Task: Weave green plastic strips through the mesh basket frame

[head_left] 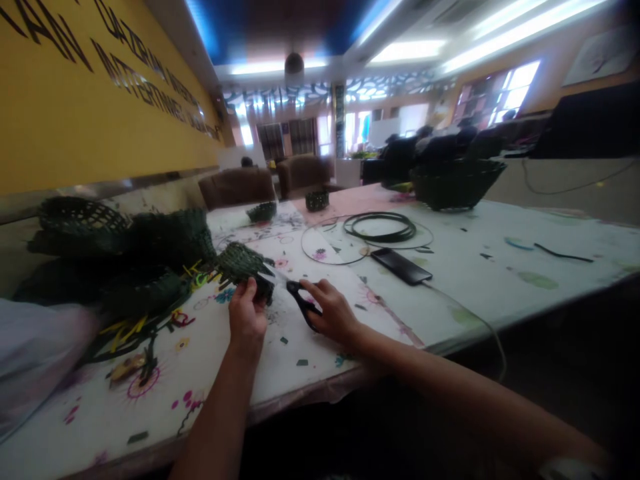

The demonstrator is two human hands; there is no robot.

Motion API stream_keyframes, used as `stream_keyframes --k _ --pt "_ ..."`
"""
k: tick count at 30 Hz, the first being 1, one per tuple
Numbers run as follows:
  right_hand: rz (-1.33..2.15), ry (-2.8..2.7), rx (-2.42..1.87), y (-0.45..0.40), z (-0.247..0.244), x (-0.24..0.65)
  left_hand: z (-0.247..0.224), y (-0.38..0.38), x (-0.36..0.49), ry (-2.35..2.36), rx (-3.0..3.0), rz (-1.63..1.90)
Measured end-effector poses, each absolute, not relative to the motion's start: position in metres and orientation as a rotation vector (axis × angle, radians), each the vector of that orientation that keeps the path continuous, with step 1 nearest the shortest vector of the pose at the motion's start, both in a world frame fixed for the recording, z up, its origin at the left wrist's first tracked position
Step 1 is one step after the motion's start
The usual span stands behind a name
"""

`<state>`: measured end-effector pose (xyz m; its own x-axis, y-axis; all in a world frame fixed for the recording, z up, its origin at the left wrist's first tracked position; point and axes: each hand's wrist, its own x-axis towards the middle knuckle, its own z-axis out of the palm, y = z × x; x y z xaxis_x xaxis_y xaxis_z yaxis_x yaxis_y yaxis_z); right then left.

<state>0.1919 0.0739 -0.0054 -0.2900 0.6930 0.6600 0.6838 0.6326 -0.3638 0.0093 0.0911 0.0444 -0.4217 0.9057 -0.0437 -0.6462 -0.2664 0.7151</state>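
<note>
1 woven piece [241, 262] sits in the left hand [249, 310].

At ten o'clock from the centre of our view, we can read parts of the dark lettering [150, 67] on the yellow wall [65, 127], where a large "AN" ends the leftmost piece, cut off by the edge of the picture. To its right we make out two slanting lines: the upper seems to read "DAZERIAN" and then "INTER", while the lower starts with "INTER" and runs on toward eleven o'clock in letters too blurred for us to tell. We can read no other writing.
</note>
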Motion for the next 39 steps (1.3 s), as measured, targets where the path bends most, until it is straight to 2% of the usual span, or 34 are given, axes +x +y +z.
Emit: stream_keyframes --k 7,20,31,39 --pt "-0.137 -2.141 -1.129 0.086 -0.009 0.192 0.047 0.088 0.005 0.805 0.452 1.832" --pt "-0.886 -2.096 -1.006 0.108 -0.006 0.196 0.059 0.085 -0.004 0.800 0.400 1.827" --pt "-0.775 -2.256 -0.876 0.093 0.047 0.213 0.060 0.089 -0.007 0.837 0.430 1.802" --pt "-1.050 -2.635 -0.733 0.092 0.120 0.231 0.061 0.088 0.000 0.880 0.450 1.767"
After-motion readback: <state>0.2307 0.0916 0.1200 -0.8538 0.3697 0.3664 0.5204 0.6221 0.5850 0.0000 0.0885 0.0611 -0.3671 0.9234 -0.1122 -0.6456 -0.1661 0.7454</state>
